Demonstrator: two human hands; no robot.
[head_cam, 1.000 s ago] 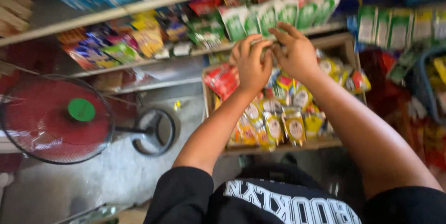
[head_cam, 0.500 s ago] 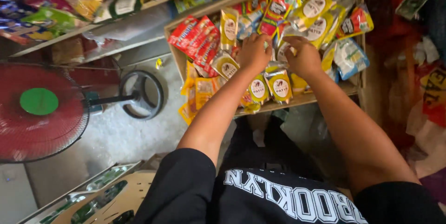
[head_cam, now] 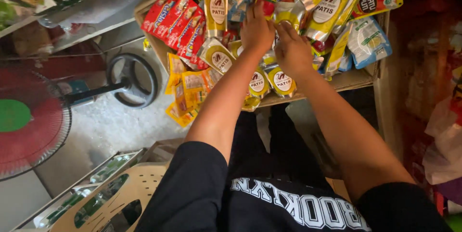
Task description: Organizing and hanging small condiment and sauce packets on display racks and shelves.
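Two hands: left hand [head_cam: 256,32], right hand [head_cam: 292,51]. One red fan [head_cam: 29,121], one cream plastic chair [head_cam: 122,198], one wooden tray [head_cam: 353,80]. Red packets [head_cam: 175,20], perhaps five; yellow pouches [head_cam: 281,80] overlap too much to count.

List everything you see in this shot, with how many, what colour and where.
yellow sauce pouches: many, yellow with white ovals, piled in the box under both hands
red packets: several, red, left end of the box
yellow sachet strips: a few, yellow-orange, hanging over the box's left front edge
blue-white pouch: one, pale blue and white, right end of the box
cardboard box: one, brown, upper centre
electric fan: one, red blades with green hub, black round base, left on the floor
plastic chair: one, beige, bottom left
left hand: on the pouches, fingers spread
right hand: beside it, resting on the pouches
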